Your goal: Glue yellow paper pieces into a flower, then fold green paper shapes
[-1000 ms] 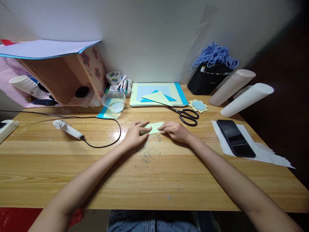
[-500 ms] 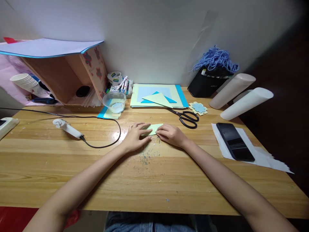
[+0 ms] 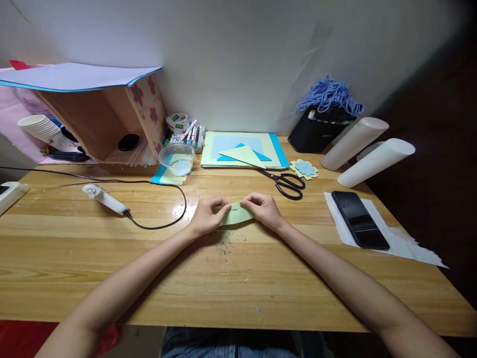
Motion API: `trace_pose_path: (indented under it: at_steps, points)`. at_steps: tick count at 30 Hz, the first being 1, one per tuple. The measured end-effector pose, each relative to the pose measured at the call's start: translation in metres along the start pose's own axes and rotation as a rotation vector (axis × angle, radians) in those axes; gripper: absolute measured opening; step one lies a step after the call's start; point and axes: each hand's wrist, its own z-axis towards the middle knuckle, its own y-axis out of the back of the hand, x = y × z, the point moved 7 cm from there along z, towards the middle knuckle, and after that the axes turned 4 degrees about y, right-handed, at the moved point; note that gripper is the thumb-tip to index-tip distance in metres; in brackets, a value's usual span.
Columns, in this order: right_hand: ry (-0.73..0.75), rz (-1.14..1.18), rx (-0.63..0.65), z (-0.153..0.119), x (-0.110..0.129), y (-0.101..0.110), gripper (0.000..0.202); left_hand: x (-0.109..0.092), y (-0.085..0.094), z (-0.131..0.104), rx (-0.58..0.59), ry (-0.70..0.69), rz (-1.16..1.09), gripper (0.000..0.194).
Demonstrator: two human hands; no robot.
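Observation:
Between my two hands is a small piece of pale green paper (image 3: 238,214), its near side tipped toward me and a short dark line showing near its upper edge. My left hand (image 3: 207,215) is closed on the paper's left end, thumb on the facing side. At the upper right edge, my right hand (image 3: 263,209) pinches the paper between thumb and fingers. Both hands are just over the wooden table (image 3: 208,293). Behind them, black-handled scissors (image 3: 289,186) lie with their blades partly under a pale folded paper triangle (image 3: 244,155).
Stacked coloured sheets (image 3: 279,149) lie at the back. A clear plastic bowl (image 3: 177,158), markers (image 3: 191,133) and an open box (image 3: 145,109) stand left. A corded white glue gun (image 3: 106,199) lies left; a phone (image 3: 359,219) and white rolls (image 3: 376,161) are right.
The paper lay flat under my spread left fingers; now both hands grip it and its face is tilted toward me. My left fingers have closed, with the thumb on the paper.

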Motion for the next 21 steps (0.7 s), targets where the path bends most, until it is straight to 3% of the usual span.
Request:
trace_pose_path:
  at_steps: [5, 12, 21]
  points:
    - [-0.068, 0.040, 0.033, 0.004, -0.007, 0.000, 0.024, 0.016, -0.006, 0.006, 0.103, 0.163, -0.168, 0.030]
    - [-0.067, 0.188, 0.129, 0.003, -0.009, -0.005, 0.023, 0.026, -0.009, 0.006, 0.165, 0.244, -0.339, 0.036]
    - [0.076, -0.117, 0.132, -0.002, 0.008, -0.005, 0.016, 0.024, -0.014, 0.004, 0.192, 0.204, -0.340, 0.033]
